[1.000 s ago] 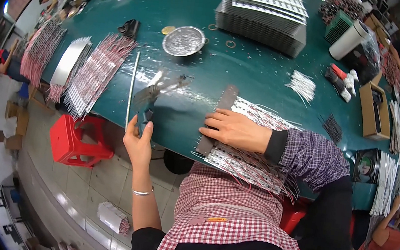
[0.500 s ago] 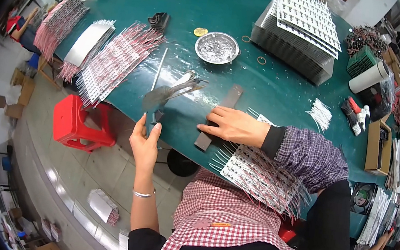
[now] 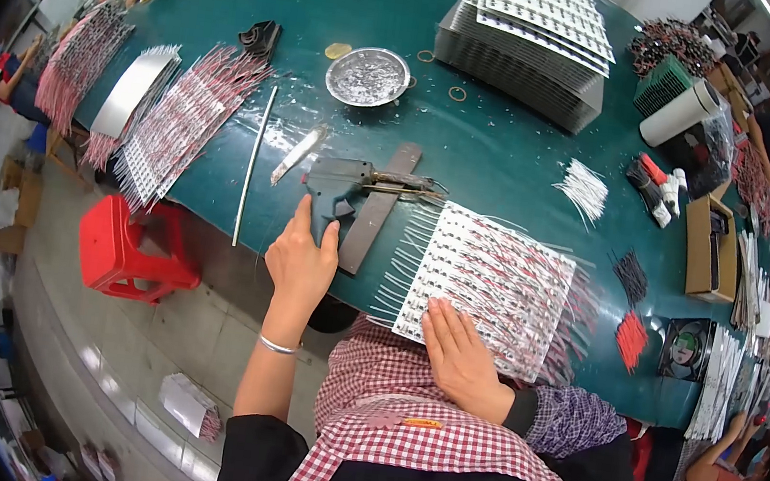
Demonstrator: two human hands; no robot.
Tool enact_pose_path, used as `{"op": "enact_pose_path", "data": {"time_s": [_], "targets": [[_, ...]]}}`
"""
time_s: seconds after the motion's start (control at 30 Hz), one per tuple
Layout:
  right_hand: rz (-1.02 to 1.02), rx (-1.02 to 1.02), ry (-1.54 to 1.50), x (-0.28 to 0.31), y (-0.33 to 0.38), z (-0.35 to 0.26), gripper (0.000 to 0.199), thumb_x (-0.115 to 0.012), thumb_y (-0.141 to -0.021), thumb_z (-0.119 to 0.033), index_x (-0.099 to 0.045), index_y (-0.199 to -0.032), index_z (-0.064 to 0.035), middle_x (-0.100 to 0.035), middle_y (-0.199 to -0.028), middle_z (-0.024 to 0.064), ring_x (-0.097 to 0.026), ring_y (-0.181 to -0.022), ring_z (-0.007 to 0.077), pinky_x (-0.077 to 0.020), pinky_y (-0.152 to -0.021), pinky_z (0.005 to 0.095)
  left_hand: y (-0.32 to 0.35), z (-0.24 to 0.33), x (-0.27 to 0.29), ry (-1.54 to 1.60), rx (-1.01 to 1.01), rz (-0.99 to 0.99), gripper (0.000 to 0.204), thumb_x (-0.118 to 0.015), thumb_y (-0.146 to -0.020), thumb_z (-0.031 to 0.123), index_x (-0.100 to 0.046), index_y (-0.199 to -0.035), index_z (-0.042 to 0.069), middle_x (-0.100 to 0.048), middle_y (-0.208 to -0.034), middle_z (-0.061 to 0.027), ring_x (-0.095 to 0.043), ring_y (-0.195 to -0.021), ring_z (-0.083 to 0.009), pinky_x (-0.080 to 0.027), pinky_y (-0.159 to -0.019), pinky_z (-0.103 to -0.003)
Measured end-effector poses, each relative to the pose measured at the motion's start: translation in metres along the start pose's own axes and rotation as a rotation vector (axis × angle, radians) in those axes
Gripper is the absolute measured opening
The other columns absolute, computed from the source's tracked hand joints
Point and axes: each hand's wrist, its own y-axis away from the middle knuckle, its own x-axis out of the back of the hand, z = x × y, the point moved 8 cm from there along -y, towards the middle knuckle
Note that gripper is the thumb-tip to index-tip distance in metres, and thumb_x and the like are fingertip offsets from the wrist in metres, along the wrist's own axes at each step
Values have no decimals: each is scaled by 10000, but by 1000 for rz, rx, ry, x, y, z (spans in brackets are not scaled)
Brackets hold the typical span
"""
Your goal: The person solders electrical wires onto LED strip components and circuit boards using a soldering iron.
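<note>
My left hand (image 3: 299, 264) is closed around a grey pistol-shaped soldering gun (image 3: 339, 172), index finger along its rear and thumb by the dark trigger. Most of its handle is hidden. The gun's metal tip points right, above a flat brown bar (image 3: 375, 220). My right hand (image 3: 464, 361) lies flat, fingers extended, on the near edge of a white circuit-board panel (image 3: 496, 278). Rows of red and white wires cover that panel, and white wire ends stick out along its left side.
Beyond the gun are a metal bowl (image 3: 367, 77) of silvery bits, a white rod (image 3: 255, 167) and a tall panel stack (image 3: 532, 57). Wired panels (image 3: 190, 120) lie left; loose white wires (image 3: 583, 190) lie right. A red stool (image 3: 129, 248) stands beside the table.
The soldering gun has moved right and up with my left hand, toward the brown bar. My right hand has left the bar and come down onto the panel, which now lies farther onto the table.
</note>
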Motion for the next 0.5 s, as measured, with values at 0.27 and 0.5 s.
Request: {"op": "enact_pose_path", "data": {"time_s": [0.27,0.5], "targets": [[277,20,-351,50,41,12,473,-537,-814,8,-500,-1271,127,-517,-1329,287,-505,-1257,417,-432,-1041,485,49,0,34,66,-232,332,350,-653,-845,49,-598,-1182,-29,-631,-1074,-155,-588,-957,-320,-493,-809,-399],[703,-214,-295,199,97,44,523,-434,-710,210,-527,-1212,99,-586,-1234,298,-585,-1168,438,-471,-1002,489,111,26,23,796,41,-174,255,-662,-843,-11,-652,-1096,-38,-637,-861,-63,-604,-718,-96,-501,-634,-240]]}}
